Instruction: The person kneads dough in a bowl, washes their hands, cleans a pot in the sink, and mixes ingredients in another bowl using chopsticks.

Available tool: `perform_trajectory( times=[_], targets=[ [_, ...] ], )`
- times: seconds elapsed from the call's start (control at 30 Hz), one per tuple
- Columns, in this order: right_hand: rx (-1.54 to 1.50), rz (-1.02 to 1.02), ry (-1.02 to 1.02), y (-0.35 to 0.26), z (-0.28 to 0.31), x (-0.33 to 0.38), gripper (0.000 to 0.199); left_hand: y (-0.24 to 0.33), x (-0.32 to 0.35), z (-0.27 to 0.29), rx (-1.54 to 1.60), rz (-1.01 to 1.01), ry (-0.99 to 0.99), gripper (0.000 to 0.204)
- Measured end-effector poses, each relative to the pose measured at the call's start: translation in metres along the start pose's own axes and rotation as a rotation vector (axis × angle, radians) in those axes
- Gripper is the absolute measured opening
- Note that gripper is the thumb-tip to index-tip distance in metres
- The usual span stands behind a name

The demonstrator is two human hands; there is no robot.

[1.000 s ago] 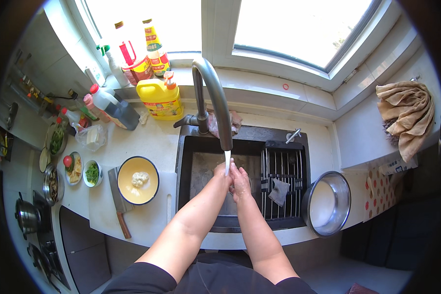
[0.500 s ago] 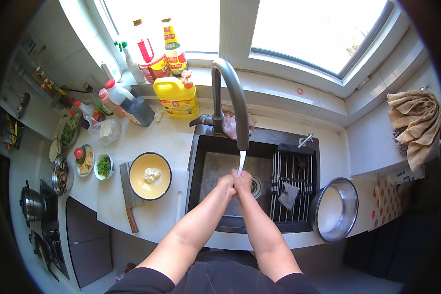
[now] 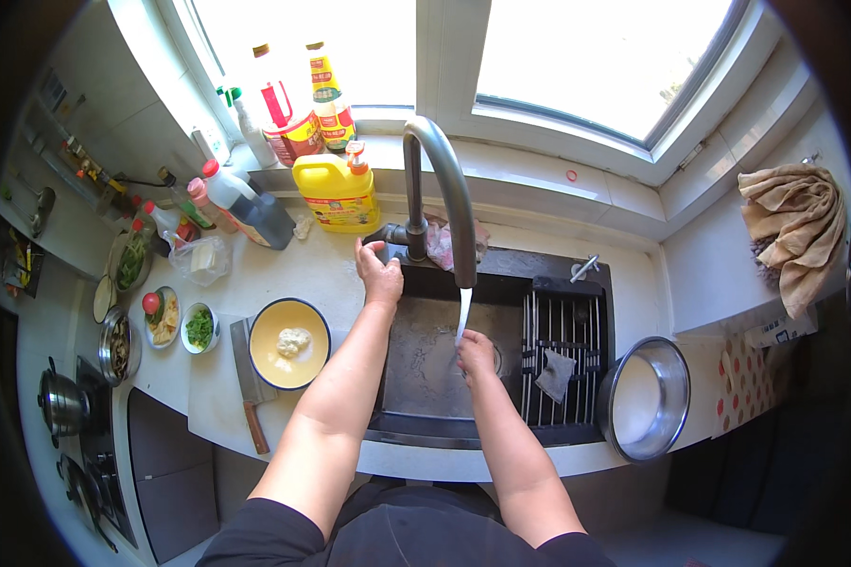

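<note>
Dark sink [image 3: 425,378] on my feed: left hand [image 3: 381,280] by the tap lever [image 3: 392,232], eleven o'clock; right hand [image 3: 477,354], well apart, meeting running water [image 3: 464,312], five o'clock; both grips unclear.

Left of the grip: one dark-rimmed cream bowl [image 3: 269,331], holds a pale lump [image 3: 296,341]; one cleaver [image 3: 247,359], wooden handle; one small white bowl [image 3: 201,351] of chopped greens [image 3: 199,327]. Beyond and left of the grip: one yellow jug [image 3: 334,197]; one red-capped bottle [image 3: 260,215]. Far right of the grip: one steel basin [image 3: 672,402]; one tan cloth [image 3: 792,227], hangs

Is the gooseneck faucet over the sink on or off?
On: a water stream falls from the gooseneck faucet toward the right hand.
</note>
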State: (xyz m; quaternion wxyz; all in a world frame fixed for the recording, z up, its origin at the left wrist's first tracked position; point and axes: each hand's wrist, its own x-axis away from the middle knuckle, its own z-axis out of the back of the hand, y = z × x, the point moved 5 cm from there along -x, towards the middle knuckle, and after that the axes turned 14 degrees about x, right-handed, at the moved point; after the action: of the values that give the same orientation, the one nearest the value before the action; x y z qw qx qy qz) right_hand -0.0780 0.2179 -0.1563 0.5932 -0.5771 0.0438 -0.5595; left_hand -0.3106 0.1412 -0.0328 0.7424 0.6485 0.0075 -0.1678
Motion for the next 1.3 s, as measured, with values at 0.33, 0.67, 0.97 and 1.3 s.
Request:
perform_trajectory(
  times=[0.33, 0.67, 0.97, 1.3],
  targets=[
    [0.003, -0.008, -0.093, 0.001, -0.02, 0.016, 0.035, 0.013, 0.02, 0.009, 0.123, 0.006, -0.095, 0.023],
    [-0.458, 0.178, -0.45, -0.111, 0.013, 0.11, 0.02, 0.068, 0.113, 0.02, 0.758, 0.363, -0.242, 0.038],
    [0.031, -0.215, -0.164, 0.052, 0.023, 0.042, 0.034, -0.106, 0.207, 0.027, -0.079, 0.608, -0.448, 0.046],
    [0.165, 0.069, -0.037, 0.036, 0.02, 0.038, 0.018, -0.05, 0.186, 0.011, -0.017, 0.69, -0.466, 0.04]
  ],
)
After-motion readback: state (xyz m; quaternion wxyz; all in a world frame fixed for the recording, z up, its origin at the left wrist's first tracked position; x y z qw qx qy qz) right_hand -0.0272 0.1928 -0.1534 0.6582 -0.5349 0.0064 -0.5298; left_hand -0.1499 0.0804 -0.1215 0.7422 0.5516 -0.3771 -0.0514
